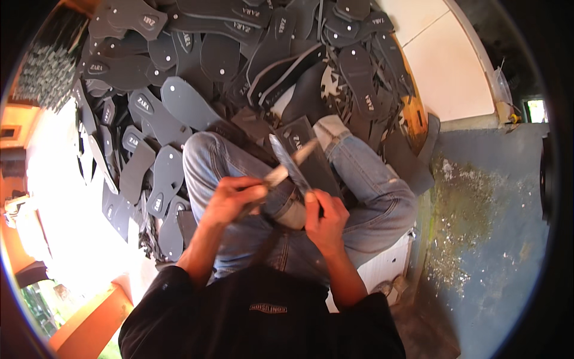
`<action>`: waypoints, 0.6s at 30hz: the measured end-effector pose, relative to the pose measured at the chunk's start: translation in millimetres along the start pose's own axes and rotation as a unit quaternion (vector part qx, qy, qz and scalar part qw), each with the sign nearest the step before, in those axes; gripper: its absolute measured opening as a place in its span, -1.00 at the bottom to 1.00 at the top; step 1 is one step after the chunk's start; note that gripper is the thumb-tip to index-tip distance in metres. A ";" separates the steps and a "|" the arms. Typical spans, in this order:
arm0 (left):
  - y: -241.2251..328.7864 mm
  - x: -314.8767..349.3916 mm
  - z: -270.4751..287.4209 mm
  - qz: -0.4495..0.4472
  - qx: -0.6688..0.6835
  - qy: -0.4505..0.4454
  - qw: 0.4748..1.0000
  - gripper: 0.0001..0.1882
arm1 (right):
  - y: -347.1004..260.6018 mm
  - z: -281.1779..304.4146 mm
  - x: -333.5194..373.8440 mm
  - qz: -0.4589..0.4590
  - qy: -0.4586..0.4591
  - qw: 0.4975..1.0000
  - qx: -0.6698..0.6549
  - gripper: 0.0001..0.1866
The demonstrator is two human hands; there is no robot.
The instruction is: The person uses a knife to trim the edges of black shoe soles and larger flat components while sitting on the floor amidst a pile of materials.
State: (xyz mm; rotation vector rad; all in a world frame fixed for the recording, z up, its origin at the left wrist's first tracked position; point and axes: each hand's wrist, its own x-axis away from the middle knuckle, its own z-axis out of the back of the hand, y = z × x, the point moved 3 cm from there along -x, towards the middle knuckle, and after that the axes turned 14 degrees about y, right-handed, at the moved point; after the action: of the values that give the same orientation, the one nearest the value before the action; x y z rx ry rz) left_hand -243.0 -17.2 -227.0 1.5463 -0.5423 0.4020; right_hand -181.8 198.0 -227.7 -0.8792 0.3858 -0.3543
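Observation:
My left hand [230, 200] grips a narrow tan piece [277, 176], blurred by motion; whether it is wood or a sharpening stone I cannot tell. In my right hand [326, 218] is a knife [284, 155], its grey blade pointing up and to the left. Blade and tan piece cross in front of my lap, seemingly touching. Beneath them, between my bent legs in jeans [373, 185], lies a dark grey rectangular sheet [326, 170] with pale lettering. A loose grey shoe sole [188, 102] rests just beyond my left knee.
Many dark soles [167, 173] are heaped ahead and to the left, some with white dots. Dark offcuts [344, 99] lie scattered among them. On the right are pale tiles [448, 72] and a grey-blue floor [490, 179] with a greenish, speckled patch. Bright light washes out the left side.

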 end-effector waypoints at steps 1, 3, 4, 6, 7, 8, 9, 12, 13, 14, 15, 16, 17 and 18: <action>-4.4 -9.0 22.1 0.009 0.019 0.012 1.000 -0.67 | 4.4 5.9 -6.0 0.023 0.018 0.998 0.057 -0.84; 0.9 -6.5 23.2 0.003 -0.008 0.079 0.997 -0.66 | 12.7 7.1 -4.3 0.028 0.028 0.991 0.127 -0.82; 3.7 -3.1 8.1 -0.067 -0.074 0.109 0.989 -0.67 | 15.2 -2.5 -2.8 -0.037 -0.009 0.999 0.031 -0.80; 5.7 -3.6 -21.7 -0.301 -0.220 0.133 0.918 -0.70 | 2.9 -15.9 2.9 -0.178 -0.092 0.968 -0.149 -0.78; -7.5 -1.9 -11.6 -0.279 -0.239 0.166 0.915 -0.71 | 12.6 -12.0 8.2 -0.231 -0.100 0.955 -0.156 -0.76; -12.7 -13.3 9.6 -0.281 -0.255 0.201 0.903 -0.72 | 17.3 -7.8 -0.2 -0.264 -0.095 0.943 -0.179 -0.76; -11.3 -15.2 19.8 -0.271 -0.271 0.238 0.893 -0.72 | 24.5 2.6 -0.7 -0.304 -0.099 0.927 -0.195 -0.76; -5.6 -3.7 -14.2 -0.180 -0.178 0.101 0.962 -0.72 | 10.5 0.9 3.0 -0.197 -0.036 0.968 -0.154 -0.78; -7.5 1.5 -33.4 -0.040 -0.050 -0.006 0.998 -0.70 | -2.7 1.0 2.1 -0.056 0.010 0.995 -0.087 -0.78; -9.6 1.7 -22.5 0.003 -0.028 -0.005 1.000 -0.70 | -19.4 0.5 -4.3 0.096 0.057 0.993 -0.026 -0.77; -13.1 -4.9 -6.4 0.038 -0.002 -0.010 0.999 -0.71 | -7.9 3.6 -7.9 0.068 0.049 0.996 0.041 -0.77; -15.3 -11.6 7.4 0.074 0.023 -0.016 0.997 -0.71 | 11.9 10.1 -9.7 0.037 0.041 0.993 0.107 -0.76; -14.1 -15.4 20.7 0.058 0.016 0.002 0.998 -0.74 | 22.3 10.5 -9.0 0.003 0.027 0.985 0.170 -0.75; -11.5 -14.5 8.0 -0.048 -0.042 0.026 0.998 -0.74 | 24.9 3.8 -5.1 -0.082 -0.007 0.994 0.065 -0.74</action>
State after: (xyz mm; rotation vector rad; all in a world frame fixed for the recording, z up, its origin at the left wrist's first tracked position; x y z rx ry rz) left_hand -249.0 -23.8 -245.1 1.4707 -0.4366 0.3402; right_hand -181.0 217.5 -244.4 -0.7862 0.2754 -0.5193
